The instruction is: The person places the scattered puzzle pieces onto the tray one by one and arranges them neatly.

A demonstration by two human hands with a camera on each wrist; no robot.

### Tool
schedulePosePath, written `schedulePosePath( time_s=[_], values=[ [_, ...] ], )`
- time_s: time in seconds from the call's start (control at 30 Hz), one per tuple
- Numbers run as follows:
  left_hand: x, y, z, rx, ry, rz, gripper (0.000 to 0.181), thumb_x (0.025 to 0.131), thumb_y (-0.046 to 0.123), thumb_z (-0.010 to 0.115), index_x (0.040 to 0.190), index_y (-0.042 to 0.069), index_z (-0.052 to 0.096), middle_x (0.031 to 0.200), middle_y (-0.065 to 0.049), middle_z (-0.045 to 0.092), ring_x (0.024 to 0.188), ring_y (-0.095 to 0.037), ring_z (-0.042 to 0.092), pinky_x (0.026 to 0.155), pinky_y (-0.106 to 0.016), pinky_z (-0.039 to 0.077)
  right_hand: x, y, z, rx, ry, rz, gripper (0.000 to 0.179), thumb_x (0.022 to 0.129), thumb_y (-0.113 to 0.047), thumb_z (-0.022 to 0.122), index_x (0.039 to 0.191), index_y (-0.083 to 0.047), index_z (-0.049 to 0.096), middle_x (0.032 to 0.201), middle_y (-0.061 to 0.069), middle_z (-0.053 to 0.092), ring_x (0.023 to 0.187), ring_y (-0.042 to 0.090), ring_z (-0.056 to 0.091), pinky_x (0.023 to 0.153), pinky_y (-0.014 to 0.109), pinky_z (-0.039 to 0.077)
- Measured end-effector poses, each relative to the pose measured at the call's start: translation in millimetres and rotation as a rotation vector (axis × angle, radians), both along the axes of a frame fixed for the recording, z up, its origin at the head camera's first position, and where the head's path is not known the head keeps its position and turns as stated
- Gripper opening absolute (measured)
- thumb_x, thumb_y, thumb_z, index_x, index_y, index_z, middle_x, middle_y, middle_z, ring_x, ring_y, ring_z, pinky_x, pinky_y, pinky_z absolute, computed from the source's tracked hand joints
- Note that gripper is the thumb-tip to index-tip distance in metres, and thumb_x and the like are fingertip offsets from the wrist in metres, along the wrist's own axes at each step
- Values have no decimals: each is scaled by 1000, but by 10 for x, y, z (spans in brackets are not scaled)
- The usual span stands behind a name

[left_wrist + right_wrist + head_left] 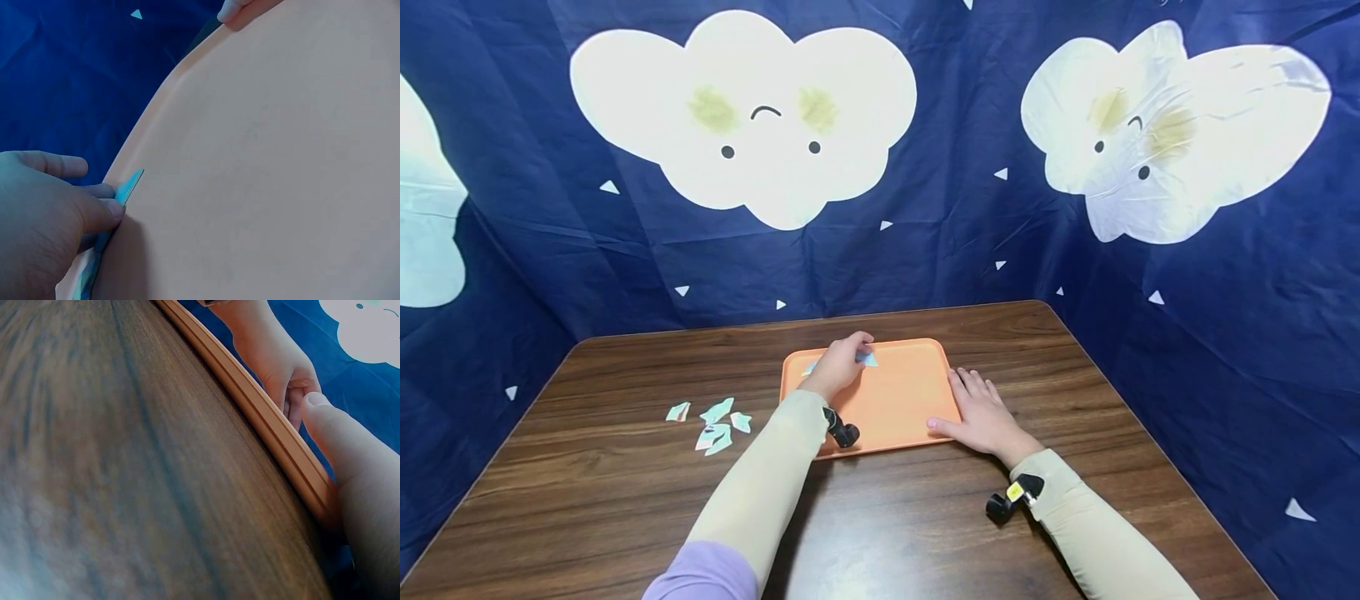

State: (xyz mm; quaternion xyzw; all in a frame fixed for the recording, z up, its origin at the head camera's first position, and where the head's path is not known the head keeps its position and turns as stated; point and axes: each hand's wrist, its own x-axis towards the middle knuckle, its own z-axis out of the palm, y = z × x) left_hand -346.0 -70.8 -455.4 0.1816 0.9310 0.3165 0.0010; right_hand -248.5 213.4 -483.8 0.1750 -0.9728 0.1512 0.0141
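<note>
An orange tray [904,396] lies on the table. My left hand [838,367] reaches over its far side, with thumb and a finger pinching a blue torn paper piece [130,186] close to the far rim. More blue paper [809,367] shows in the tray just left of this hand; whether it joins the pinched piece is hidden. At the tray's right edge rests my right hand [981,417], fingers spread on the side and the thumb [322,415] over the rim.
Several torn paper pieces [717,410], pale blue with some red, lie left of the tray on the brown wooden table [880,517]. A dark blue curtain [850,267] with white clouds stands behind the table and along its sides.
</note>
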Motion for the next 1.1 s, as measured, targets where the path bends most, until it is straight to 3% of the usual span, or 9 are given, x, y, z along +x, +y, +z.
schedulePosePath(
  time_s=[0.27, 0.43, 0.73, 1.1],
  values=[
    [13, -59, 1, 65, -17, -10, 50, 94, -5, 66, 141, 4, 52, 132, -13, 64, 125, -28, 60, 104, -42, 47, 3, -11, -13, -6, -5, 9, 109, 87, -77, 51, 161, -4, 19, 163, 23, 25, 152, 40, 16, 121, 58, 11],
    [30, -217, 19, 97, 24, -8, 51, 95, -7, 61, 144, 4, 50, 136, -16, 60, 124, -32, 60, 101, -45, 49, 1, -14, -20, -7, -1, 12, 110, 87, -78, 50, 161, -4, 18, 163, 23, 25, 152, 40, 16, 120, 58, 11],
    [109, -455, 151, 47, 78, 42, 46, 95, -3, 63, 140, 4, 53, 130, -16, 64, 125, -34, 58, 105, -47, 45, 33, 24, 34, -23, 5, 8, 109, 87, -76, 53, 161, -3, 19, 162, 24, 25, 152, 42, 17, 120, 59, 11],
    [126, -296, 41, -72, 70, 23, 46, 93, 10, 72, 136, 5, 57, 121, -10, 70, 120, -33, 57, 103, -45, 45, 29, 2, 5, -32, 8, 12, 109, 87, -77, 52, 161, -4, 19, 163, 24, 25, 152, 42, 18, 120, 59, 11]
  ],
)
